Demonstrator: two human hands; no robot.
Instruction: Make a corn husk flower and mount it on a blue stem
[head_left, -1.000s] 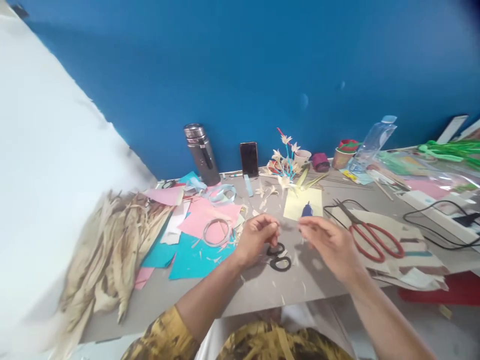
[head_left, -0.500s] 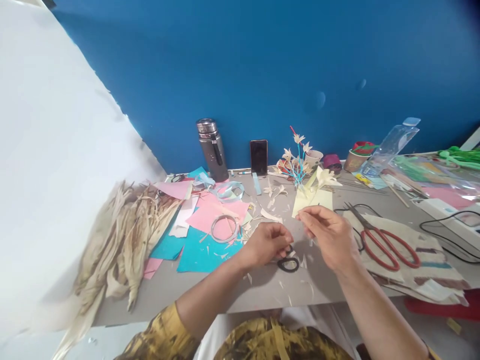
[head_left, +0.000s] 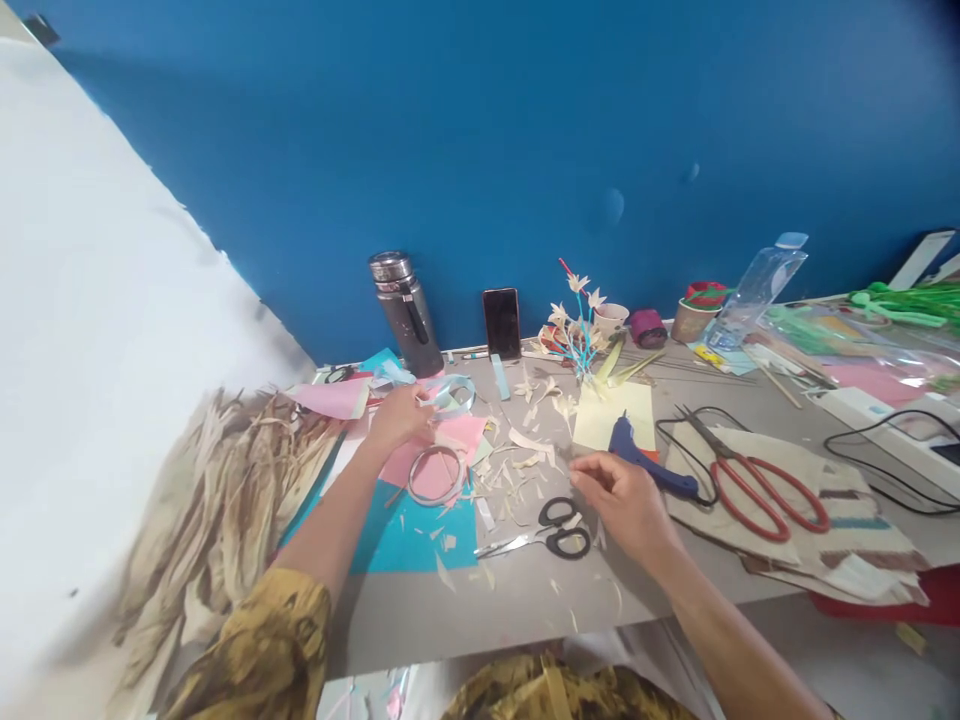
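My left hand [head_left: 405, 412] reaches over the pink paper [head_left: 401, 465], close to a loop of pale blue ribbon [head_left: 454, 392]. Its fingers point away and are partly hidden, so their grip is unclear. My right hand [head_left: 619, 492] hovers beside the black-handled scissors [head_left: 566, 528], thumb and fingertips pinched together. Whatever is between them is too thin to make out. A cream petal flower [head_left: 564, 408] shows just beyond these fingertips; whether it is joined to them I cannot tell. Behind that hand, a blue glue gun [head_left: 649, 465] lies by a yellow paper [head_left: 615, 408].
Dried husks [head_left: 225, 490] are heaped at left. A wire coil [head_left: 435, 475] lies on paper. At the back stand a flask [head_left: 409, 315], a phone [head_left: 501, 322] and flowers on blue stems [head_left: 581, 335]. Red-handled scissors [head_left: 765, 495] lie on cloth at right, near a power strip [head_left: 885, 435].
My left hand has moved left and away from me, towards the ribbon. My right hand has shifted slightly left and nearer me. The large flower over the yellow paper has left that spot, uncovering the glue gun.
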